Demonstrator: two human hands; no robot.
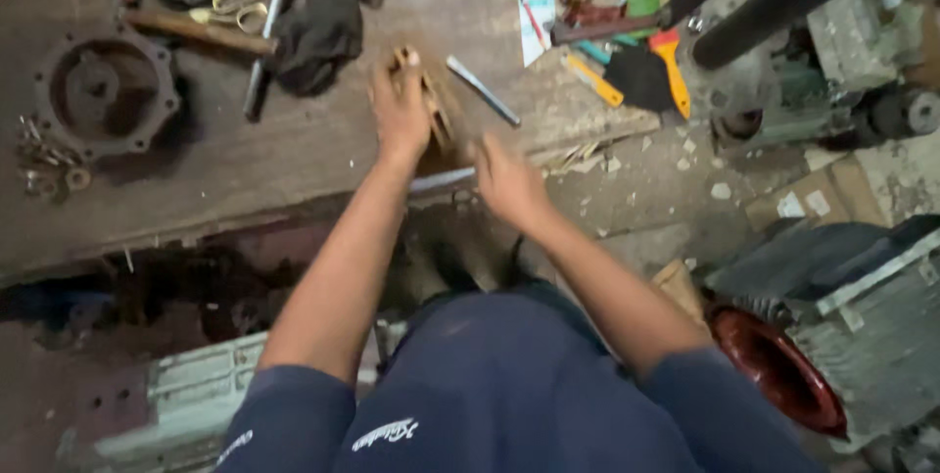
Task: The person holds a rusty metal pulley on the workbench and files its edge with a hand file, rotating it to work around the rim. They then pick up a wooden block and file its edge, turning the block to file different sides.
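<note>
On the wooden bench (245,160), at twelve o'clock from the body, the left hand (399,111) grips a small brownish block (436,116), pinning it flat so it cannot slide. The right hand (504,179), at four o'clock of it, looks loosely curled; its grasp I cannot tell. A hammer (269,18) and file (482,89) lie close by, within reach.

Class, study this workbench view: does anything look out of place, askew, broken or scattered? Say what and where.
Pale broken chips lie scattered over the floor right of the wooden bench, near the right hand. Loose rings and nuts are strewn at the bench's left edge beside a round metal housing. The left hand grips a blurred wooden piece.
</note>
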